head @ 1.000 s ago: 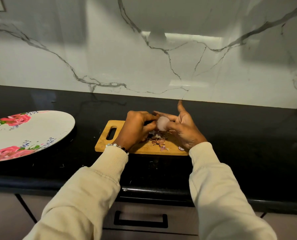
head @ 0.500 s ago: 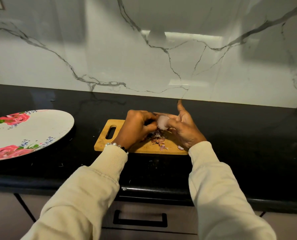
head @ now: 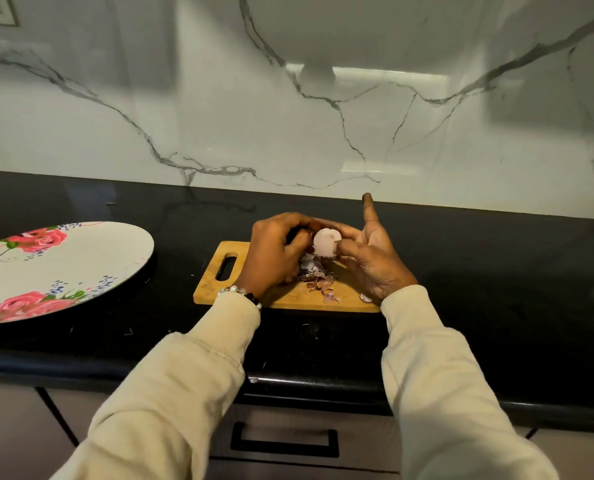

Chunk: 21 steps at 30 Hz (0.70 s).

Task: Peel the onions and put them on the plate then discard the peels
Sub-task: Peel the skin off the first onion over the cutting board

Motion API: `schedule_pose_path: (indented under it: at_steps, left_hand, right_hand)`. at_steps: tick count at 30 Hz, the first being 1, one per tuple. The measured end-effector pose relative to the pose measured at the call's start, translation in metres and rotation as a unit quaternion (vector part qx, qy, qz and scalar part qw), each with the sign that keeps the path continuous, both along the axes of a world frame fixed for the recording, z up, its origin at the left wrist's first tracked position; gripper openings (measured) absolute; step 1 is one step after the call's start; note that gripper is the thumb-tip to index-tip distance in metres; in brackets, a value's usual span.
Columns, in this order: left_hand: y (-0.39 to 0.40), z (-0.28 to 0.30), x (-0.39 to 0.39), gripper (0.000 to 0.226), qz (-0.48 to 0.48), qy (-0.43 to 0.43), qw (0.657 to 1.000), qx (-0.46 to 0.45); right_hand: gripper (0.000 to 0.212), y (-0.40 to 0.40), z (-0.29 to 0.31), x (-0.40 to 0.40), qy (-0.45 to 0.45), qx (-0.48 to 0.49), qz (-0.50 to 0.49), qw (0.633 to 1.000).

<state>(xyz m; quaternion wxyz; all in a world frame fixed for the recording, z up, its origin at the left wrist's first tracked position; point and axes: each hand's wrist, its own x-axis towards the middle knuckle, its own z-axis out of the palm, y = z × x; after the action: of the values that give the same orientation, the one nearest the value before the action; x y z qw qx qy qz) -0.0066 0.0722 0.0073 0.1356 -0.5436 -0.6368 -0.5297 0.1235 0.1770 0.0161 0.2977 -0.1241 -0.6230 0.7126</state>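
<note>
1. Onion [head: 327,244], pale pink and mostly peeled, sits between both hands just above the wooden cutting board [head: 288,299]; its rounded bare face turns toward the camera, and its long axis cannot be told.
2. Right hand [head: 371,261] has its grip closed around the onion, thumb across the near side, one finger standing straight up.
3. Left hand [head: 274,254] curls its grip tight against the onion's left side, pinching at dark skin there.
4. Peels [head: 318,280] lie in a loose purple heap on the board under the hands.
5. Floral plate [head: 81,271] rests on the black surface [head: 496,289], well left of the board, holding no onions.
</note>
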Motion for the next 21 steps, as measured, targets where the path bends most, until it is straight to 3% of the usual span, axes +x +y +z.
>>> schedule_pose_path:
  at_steps: [10,21]
  left_hand:
    - [-0.0038,0.0014,-0.0043,0.021,-0.037,-0.057,0.997,-0.033]
    - [-0.0059,0.0044,-0.0046,0.022,0.049,-0.033,0.998,0.020]
  right_hand:
    - [0.116,0.0022,0.0013,0.0021,0.026,0.019,-0.041,0.999]
    - [0.112,0.0057,0.0019,-0.0005,0.027,0.014,-0.065,0.997]
